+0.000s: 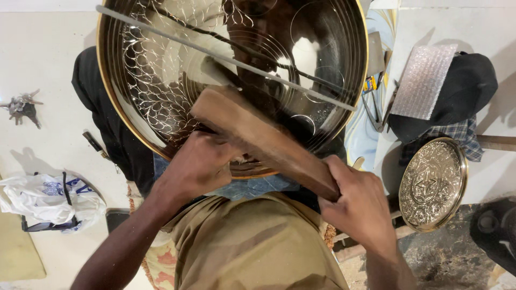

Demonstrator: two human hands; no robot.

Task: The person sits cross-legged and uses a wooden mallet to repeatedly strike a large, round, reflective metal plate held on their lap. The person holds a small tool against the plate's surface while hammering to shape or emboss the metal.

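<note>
I have the wooden mallet (263,142) by its handle end in my right hand (361,207), fingers wrapped tight round it, its head raised up and to the left over the large engraved brass tray (161,91). The tray stands tilted against my lap, just beyond the grip, likely so its face is open to the work. My left hand (196,166) is bunched closed at the tray's lower rim, beside the mallet head; what it pinches is hidden, so I cannot tell. A thin metal rod (226,58) lies across the tray above. Well off to the right of my grip leans a smaller embossed round plate (432,183); far left, a white plastic bag (45,200).
</note>
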